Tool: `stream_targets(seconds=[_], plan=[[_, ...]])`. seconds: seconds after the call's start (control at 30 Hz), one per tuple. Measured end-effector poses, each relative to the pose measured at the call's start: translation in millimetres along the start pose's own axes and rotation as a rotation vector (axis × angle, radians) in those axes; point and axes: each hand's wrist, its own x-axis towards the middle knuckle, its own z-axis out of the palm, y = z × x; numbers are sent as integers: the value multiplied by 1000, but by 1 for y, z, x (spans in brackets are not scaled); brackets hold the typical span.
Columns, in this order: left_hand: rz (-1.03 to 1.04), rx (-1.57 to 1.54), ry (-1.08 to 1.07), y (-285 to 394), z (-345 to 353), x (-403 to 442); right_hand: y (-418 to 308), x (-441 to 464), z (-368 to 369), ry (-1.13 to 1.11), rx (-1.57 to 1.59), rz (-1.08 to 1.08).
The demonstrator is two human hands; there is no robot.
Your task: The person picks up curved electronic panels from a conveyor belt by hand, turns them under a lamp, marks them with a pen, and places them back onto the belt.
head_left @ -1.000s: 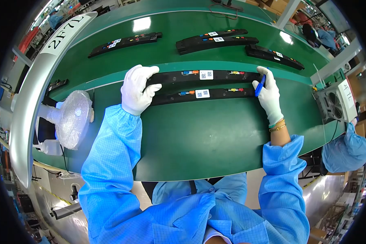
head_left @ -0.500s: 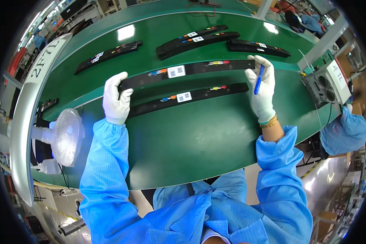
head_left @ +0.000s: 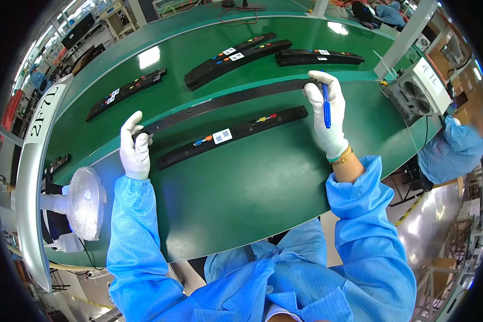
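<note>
A long, slightly curved black bar (head_left: 225, 101) is held by its two ends above the green table, a narrow face without a label turned up. My left hand (head_left: 134, 147), white-gloved, pinches the left end between thumb and fingers. At the other end, my right hand (head_left: 331, 110), also gloved, grips the bar and has a blue pen (head_left: 327, 107) tucked in it. Just nearer to me lies a second black bar (head_left: 247, 130) on the table. It carries a white label with printed codes and blue, orange, yellow and red connectors.
Beyond the hands, similar black bars (head_left: 126, 94) lie on the green surface. A white-and-grey boxy unit with a fan grille (head_left: 415, 94) stands at right. At left are a silver panel marked 2F7L (head_left: 37, 129) and a film-wrapped disc (head_left: 86, 201). A co-worker in blue (head_left: 445, 155) sits at right.
The held bar has been turned, so its label and coloured connectors no longer face me. The whole scene has shifted slightly left in view; both hands keep their hold.
</note>
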Motion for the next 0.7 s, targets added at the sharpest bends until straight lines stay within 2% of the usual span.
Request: stream_targets(seconds=[0.17,0.2,0.23,0.3,0.37,0.4,0.5,0.63,0.7], plan=[[-17,-151,-1,2,4,0,0,-1,-1,2,-62,-18],[-47,-159,18,1,5,-1,-1,-1,-2,7,-236,-83],[-78,-162,45,-2,4,-1,-5,-1,-1,4,-248,-76],[15,-52,32,-11,3,-2,-1,0,-2,-1,-268,-72],[12,-74,12,1,3,-5,3,0,-2,-37,-195,-85],[149,78,24,4,2,-3,0,-1,1,-35,-178,-66],[243,139,61,13,5,-1,2,-2,7,-31,13,-1],[493,268,119,26,8,-3,5,-2,0,-115,-112,-22],[534,307,127,27,9,-3,8,-1,-1,-129,-90,-20]])
